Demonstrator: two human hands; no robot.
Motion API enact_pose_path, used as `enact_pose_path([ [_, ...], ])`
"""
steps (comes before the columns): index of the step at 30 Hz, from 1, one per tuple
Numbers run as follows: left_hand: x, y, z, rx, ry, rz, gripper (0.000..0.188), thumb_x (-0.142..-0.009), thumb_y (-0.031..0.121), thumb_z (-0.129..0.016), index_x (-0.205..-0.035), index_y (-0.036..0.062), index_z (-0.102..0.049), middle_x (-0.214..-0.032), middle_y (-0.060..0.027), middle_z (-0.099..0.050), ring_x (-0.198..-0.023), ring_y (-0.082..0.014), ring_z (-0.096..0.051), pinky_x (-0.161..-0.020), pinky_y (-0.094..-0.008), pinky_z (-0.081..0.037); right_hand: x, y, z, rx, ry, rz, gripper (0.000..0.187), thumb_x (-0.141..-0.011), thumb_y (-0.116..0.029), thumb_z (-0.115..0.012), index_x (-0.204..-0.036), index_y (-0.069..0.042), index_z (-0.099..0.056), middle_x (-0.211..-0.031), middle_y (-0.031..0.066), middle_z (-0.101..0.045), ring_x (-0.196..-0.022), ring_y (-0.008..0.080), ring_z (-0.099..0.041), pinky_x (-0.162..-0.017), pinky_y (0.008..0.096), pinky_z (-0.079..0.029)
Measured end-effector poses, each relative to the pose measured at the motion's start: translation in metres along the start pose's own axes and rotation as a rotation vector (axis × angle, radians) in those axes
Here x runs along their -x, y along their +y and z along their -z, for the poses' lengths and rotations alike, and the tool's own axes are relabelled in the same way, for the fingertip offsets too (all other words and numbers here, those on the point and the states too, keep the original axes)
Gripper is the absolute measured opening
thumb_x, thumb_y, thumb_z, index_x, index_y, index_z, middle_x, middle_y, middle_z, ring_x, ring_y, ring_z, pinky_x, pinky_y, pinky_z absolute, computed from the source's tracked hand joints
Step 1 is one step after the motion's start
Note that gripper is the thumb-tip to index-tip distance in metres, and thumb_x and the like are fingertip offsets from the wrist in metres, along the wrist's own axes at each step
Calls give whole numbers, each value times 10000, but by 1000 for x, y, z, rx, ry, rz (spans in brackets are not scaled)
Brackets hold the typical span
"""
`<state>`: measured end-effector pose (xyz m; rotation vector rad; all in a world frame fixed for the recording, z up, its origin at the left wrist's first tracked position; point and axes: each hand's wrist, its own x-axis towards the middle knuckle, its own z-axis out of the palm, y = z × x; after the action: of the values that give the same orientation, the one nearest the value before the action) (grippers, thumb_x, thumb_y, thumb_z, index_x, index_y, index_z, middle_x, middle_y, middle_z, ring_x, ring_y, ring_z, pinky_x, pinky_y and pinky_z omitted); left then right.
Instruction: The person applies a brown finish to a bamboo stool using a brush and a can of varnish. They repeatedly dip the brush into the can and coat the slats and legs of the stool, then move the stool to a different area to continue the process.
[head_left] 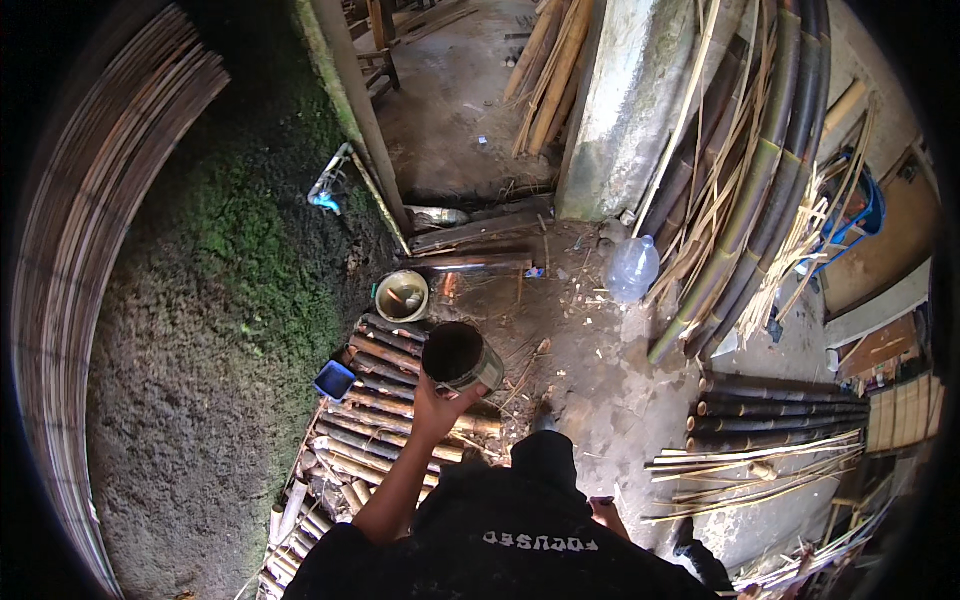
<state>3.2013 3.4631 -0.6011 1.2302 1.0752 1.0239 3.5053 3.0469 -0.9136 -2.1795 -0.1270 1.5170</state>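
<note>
My left hand (441,408) is closed on a small bucket (484,368) with a dark inside, held tilted above the bamboo rack. What the bucket contains is too dark to tell. Low beside my dark clothing, my right hand (607,516) shows only in part. Its fingers look curled around something small and dark that I cannot make out. Just beyond the held bucket stands a pale pail (382,300) with murky liquid and a light object inside. A blue square container (334,381) sits left of my left hand, at the rack's edge.
Bamboo poles form a low rack (390,377) along the mossy wall (230,230). A blue tap (324,202) juts from that wall. Long dark bamboo poles (770,150) lean at the right, near a clear plastic jug (632,268). More poles (775,425) lie on the floor.
</note>
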Motion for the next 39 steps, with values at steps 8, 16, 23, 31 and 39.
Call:
enact_pose_path([
  [8,-199,-20,-92,-51,215,-189,831,-728,134,-902,-1386,-13,-416,-1266,-148,-602,-1114,-214,-626,-955,-360,-528,-201,-204,53,242,-37,109,216,-942,-308,-651,-850,-120,-596,-759,75,-613,-645,210,-571,-613,365,-509],
  [16,-392,0,-139,-99,258,-196,885,-699,181,-926,-1393,-7,-410,-1246,-127,-615,-1113,-216,-623,-938,-348,-522,-412,-592,139,213,274,866,109,-967,-180,-658,-1032,-92,-656,-812,22,-652,-658,114,-587,-549,313,-526],
  [23,-589,-9,-142,-56,287,-378,860,-689,247,-930,-1365,-10,-465,-1227,-133,-651,-1118,-211,-632,-968,-371,-507,-458,-815,125,536,512,1240,308,-1001,-339,-615,-1149,-72,-650,-824,60,-672,-641,146,-619,-550,311,-519],
  [31,-769,45,-113,-174,305,-201,890,-691,229,-928,-1386,-15,-428,-1254,-169,-620,-1124,-227,-625,-969,-374,-512,-509,-791,18,55,-67,37,242,-969,-200,-470,-740,-178,-547,-753,27,-583,-710,203,-562,-678,411,-518],
  [39,-963,41,-109,-50,340,-201,906,-687,195,-928,-1404,-22,-418,-1250,-145,-638,-1119,-215,-633,-983,-362,-501,-581,-998,-22,347,-112,89,216,-936,-316,-551,-884,-119,-623,-882,94,-655,-801,261,-627,-722,427,-526],
])
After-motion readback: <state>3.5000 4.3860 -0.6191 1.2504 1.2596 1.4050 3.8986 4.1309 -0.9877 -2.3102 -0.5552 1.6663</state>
